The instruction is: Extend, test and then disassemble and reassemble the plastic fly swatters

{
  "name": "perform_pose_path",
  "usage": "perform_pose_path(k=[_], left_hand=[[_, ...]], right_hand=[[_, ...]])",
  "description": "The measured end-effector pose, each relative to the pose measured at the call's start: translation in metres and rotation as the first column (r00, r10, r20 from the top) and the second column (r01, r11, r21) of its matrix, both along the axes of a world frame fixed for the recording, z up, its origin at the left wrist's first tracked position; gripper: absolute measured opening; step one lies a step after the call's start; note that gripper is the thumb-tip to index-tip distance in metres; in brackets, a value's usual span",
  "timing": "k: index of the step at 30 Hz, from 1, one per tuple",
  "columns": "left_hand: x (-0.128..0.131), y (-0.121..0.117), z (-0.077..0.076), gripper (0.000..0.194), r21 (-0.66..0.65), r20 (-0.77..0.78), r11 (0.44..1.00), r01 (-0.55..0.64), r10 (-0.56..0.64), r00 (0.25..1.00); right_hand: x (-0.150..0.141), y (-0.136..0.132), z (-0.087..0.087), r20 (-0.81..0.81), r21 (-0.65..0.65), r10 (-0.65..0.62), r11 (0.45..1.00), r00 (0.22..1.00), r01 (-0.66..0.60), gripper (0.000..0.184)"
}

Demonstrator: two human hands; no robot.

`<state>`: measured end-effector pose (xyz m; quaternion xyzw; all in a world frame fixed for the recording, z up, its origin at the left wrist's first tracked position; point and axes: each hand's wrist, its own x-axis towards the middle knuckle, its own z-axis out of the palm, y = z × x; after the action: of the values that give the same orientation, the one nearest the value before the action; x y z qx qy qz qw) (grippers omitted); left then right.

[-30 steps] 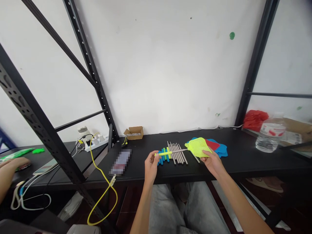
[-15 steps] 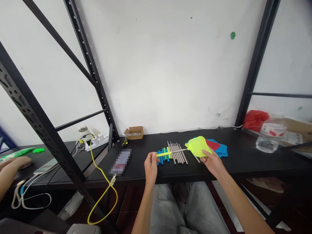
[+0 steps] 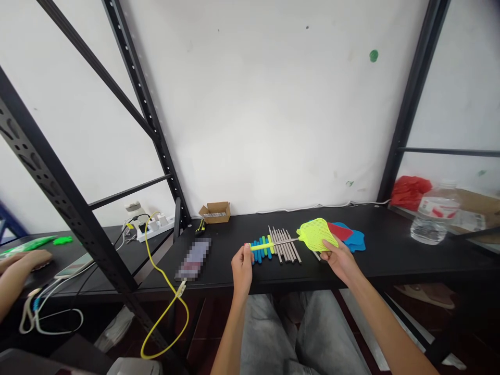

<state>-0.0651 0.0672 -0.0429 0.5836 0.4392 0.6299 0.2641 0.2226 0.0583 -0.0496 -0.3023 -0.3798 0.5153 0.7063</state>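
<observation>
I hold a yellow-green fly swatter (image 3: 316, 235) level over the black table (image 3: 390, 260). My left hand (image 3: 242, 266) pinches the end of its yellow handle. My right hand (image 3: 339, 258) grips the near edge of its mesh head. Under the swatter lie several metal rods (image 3: 285, 245) side by side and several blue and green plastic handles (image 3: 261, 250). Red and blue swatter heads (image 3: 347, 237) lie flat just behind my right hand.
A phone (image 3: 193, 259) lies left of my hands, a small cardboard box (image 3: 214, 212) stands by the wall. A water bottle (image 3: 432, 213) and red bag (image 3: 408, 190) are at right. A yellow cable (image 3: 164, 291) hangs off the table's left end. Another person's hand (image 3: 19, 263) rests at far left.
The swatter has shifted very slightly upward and left in both hands. The other person's hand at far left has moved a little.
</observation>
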Motion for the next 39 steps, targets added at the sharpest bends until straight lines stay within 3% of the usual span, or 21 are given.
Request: perform_pose_path(k=[7,22,39], left_hand=[[0.0005,-0.0009,0.0013,0.053,-0.016,-0.012,1.000,-0.009,0.009,1.000],[-0.0006,0.0057,-0.0057,0.053,-0.048,0.012,0.998,-0.035,0.036,0.999],[-0.0007,0.0038,-0.0047,0.041,0.027,-0.140,0.999,0.030,-0.026,0.990]], right_hand=[[0.0016,-0.0007,-0.0013,0.077,-0.006,0.042,0.999,0.996,-0.042,0.042],[0.0038,-0.0017,0.0005,0.100,-0.025,0.084,0.996,0.991,-0.082,0.044],[0.0074,0.0041,-0.0052,0.116,-0.050,0.068,0.997,0.991,-0.063,0.041]])
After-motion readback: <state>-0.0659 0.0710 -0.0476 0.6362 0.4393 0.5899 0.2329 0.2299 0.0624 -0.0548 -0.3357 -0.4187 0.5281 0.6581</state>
